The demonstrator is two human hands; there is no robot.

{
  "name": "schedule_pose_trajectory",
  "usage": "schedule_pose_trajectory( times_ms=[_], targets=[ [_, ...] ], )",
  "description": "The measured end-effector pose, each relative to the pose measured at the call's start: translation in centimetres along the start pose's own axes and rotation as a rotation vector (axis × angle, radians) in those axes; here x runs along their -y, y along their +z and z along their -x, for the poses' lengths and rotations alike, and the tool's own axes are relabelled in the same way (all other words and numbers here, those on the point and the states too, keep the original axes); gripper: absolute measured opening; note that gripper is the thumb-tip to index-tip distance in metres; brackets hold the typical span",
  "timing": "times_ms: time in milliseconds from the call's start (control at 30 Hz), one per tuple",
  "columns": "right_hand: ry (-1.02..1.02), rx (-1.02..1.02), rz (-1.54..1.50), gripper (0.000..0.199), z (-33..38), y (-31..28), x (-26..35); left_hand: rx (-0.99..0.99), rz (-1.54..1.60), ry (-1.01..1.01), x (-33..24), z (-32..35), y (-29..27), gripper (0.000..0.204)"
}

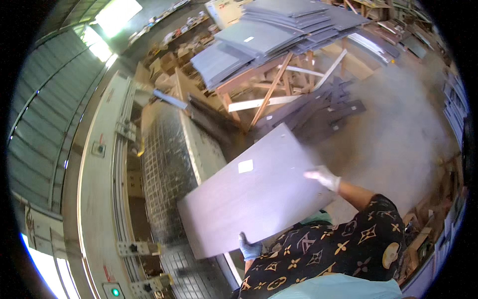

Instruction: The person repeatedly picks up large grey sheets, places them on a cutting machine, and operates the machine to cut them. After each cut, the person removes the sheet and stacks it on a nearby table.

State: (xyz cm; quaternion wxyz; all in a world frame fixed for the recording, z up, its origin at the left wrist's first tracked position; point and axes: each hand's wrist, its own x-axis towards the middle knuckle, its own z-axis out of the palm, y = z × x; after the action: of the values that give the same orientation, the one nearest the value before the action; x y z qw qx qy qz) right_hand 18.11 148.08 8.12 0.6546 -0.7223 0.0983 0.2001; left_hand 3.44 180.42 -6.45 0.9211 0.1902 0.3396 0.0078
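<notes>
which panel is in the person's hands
The foremost panel, held by left hand and right hand; the stacked panels lie beyond, on the wooden frame.

Stacked grey boards [261, 37], a long machine [99, 164] and corrugated walling [47, 134] show a workshop.

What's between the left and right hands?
The gray panel: its bare surface spans the stretch between left hand and right hand. The white label lies off that line. Seen in the head view.
</notes>
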Motion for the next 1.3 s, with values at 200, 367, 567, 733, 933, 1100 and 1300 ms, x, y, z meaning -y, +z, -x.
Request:
schedule_pose_trajectory(
  times_ms=[200, 367, 567, 733, 933, 1100, 1300],
  targets=[
    [-0.3, -0.388, -0.299, 0.028, 0.0, -9.2, 5.3, 0.324, -0.12, -0.251, 0.9, -11.1, 21.8, 0.043],
    [-0.367, -0.549, -0.54, 0.04, -7.5, -12.0, 8.8, 0.484, -0.308, -0.106, 1.3, -21.6, 40.3, 0.045],
    [-0.336, -0.539, -0.613, 0.05, -24.0, -16.0, 12.6, 0.723, -0.364, -0.135, 7.1, -32.3, 52.8, 0.04],
    [-0.108, -0.435, -0.592, 0.061, -35.5, -17.8, 19.8, 0.729, -0.557, 0.357, 13.1, -40.1, 59.7, 0.052],
    [-0.365, -0.524, -0.815, 0.057, -54.7, -21.0, 20.2, 0.703, -0.716, 0.236, 12.0, -48.9, 71.0, 0.078],
    [-0.328, -0.933, -0.716, 0.072, -64.2, -17.1, 24.8, 0.629, -0.673, 0.125, 8.0, -57.0, 76.4, 0.093],
    [-0.186, -1.451, -0.481, 0.07, -64.5, -11.8, 31.5, 0.55, -0.685, 0.145, 6.8, -62.8, 78.6, 0.091]
  ],
)
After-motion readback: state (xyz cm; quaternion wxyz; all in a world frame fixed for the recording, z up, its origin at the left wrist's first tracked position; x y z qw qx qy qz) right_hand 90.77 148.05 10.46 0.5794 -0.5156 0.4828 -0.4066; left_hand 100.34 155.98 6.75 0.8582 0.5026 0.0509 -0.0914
